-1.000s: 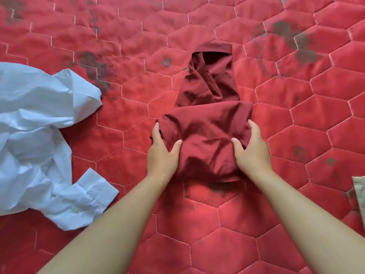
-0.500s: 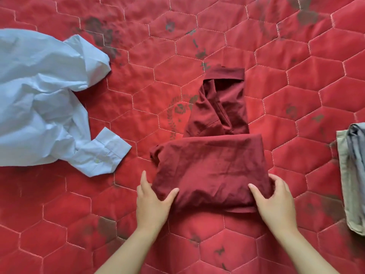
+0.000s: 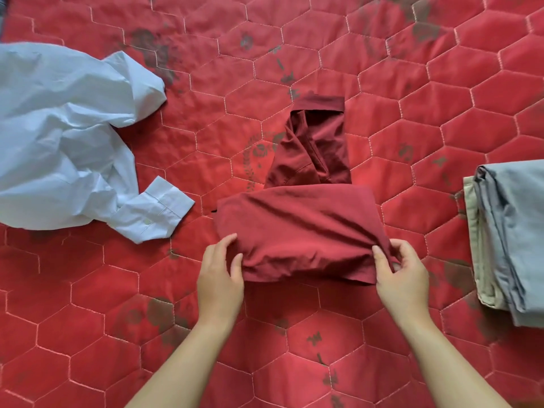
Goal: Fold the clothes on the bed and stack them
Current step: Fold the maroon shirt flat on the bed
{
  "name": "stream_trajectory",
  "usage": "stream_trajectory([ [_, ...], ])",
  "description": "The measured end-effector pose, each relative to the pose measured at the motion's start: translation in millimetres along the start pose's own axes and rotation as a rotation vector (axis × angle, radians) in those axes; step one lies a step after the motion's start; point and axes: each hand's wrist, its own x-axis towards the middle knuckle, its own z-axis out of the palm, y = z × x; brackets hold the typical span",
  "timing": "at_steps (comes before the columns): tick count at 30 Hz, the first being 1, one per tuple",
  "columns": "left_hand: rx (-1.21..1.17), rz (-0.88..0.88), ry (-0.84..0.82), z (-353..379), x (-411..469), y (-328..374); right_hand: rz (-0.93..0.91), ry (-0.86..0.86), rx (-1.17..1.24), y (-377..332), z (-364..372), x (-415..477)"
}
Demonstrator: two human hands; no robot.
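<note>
A partly folded dark red garment [image 3: 300,225] lies in the middle of the red quilted bed [image 3: 441,113], its narrow upper part pointing away from me. My left hand [image 3: 220,278] pinches the near left corner of the garment's folded lower part. At the near right corner my right hand [image 3: 401,275] grips the cloth, fingers curled round it. The near edge is raised a little off the quilt. A crumpled light blue shirt [image 3: 61,142] lies to the left, one cuffed sleeve stretched toward the red garment.
A stack of folded clothes [image 3: 512,237], grey-blue over beige, sits at the right edge of the bed. The quilt has hexagon stitching and dark faded prints.
Both hands went from resting flat beside the red garment to gripping its near corners and lifting that edge. The view shifted, bringing the folded stack in at the right.
</note>
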Motion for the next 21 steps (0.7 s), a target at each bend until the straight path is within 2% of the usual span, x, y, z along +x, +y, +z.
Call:
stream_trajectory([
  [7,-0.060,0.078,0.063,-27,87,48,-0.007,0.067,0.362,-70,-13,71],
  [11,-0.399,-0.091,0.025,-31,174,93,0.070,0.089,0.587,-134,-5,149],
  [13,-0.314,-0.108,-0.018,-26,205,102,0.050,0.037,0.671,-155,2,175],
  [16,-0.067,0.016,-0.081,-11,213,94,-0.015,-0.028,0.493,-149,22,187],
  [19,0.042,0.178,-0.231,16,183,75,-0.081,-0.087,0.171,-112,39,178],
  [21,0.061,0.253,-0.335,31,160,61,-0.075,-0.133,0.049,-86,45,167],
])
